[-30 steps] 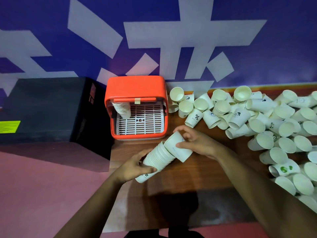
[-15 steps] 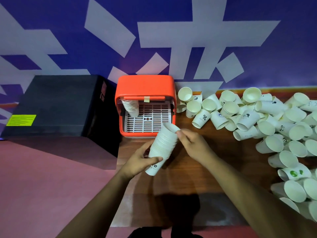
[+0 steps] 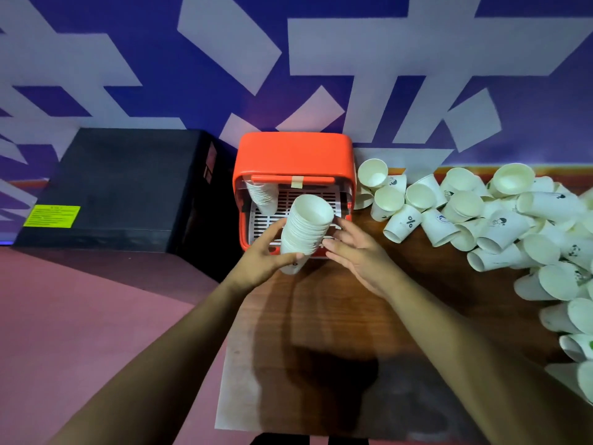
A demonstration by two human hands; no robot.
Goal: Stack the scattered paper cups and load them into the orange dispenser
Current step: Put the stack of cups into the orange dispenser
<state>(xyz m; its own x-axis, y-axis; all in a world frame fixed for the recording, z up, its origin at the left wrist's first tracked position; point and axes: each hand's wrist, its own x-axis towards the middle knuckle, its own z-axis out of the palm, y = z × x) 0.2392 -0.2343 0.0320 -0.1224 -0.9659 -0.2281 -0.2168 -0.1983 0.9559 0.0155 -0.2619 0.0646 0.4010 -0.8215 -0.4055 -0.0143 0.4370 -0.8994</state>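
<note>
Backdrop: blue wall with large pale angular shapes, rising behind the desk's far edge.
Desk: dark wood-grain top; the frame cuts off its right side, and a dark shadow covers part of its near edge.
Orange dispenser: stands at the desk's far left corner with its open front facing the viewer. A strip of tape sits on its upper bar.
Dispenser interior: a short column of nested cups hangs at the left, over a white slotted grille. The held stack hides the middle of the grille.
Cup stack: many nested paper cups, tilted with the open mouth up and toward the dispenser, held off the desk in front of its opening. The base is partly hidden by the thumb.
Left hand: grips the lower part of the stack, thumb across the front and fingers wrapped behind, mostly out of sight.
Right hand: fingers straight and slightly spread, holding nothing. Its fingertips lie just beside the stack's right side; whether they touch it cannot be told.
Loose cups: a heap lying on their sides along the far edge and right side, well apart from the hands. Several are cut off at the frame, and their small printed marks are too small to read.
Black box: just left of the dispenser, off the desk. The text on its yellow label is illegible.
Floor: pink, left of the desk.
</note>
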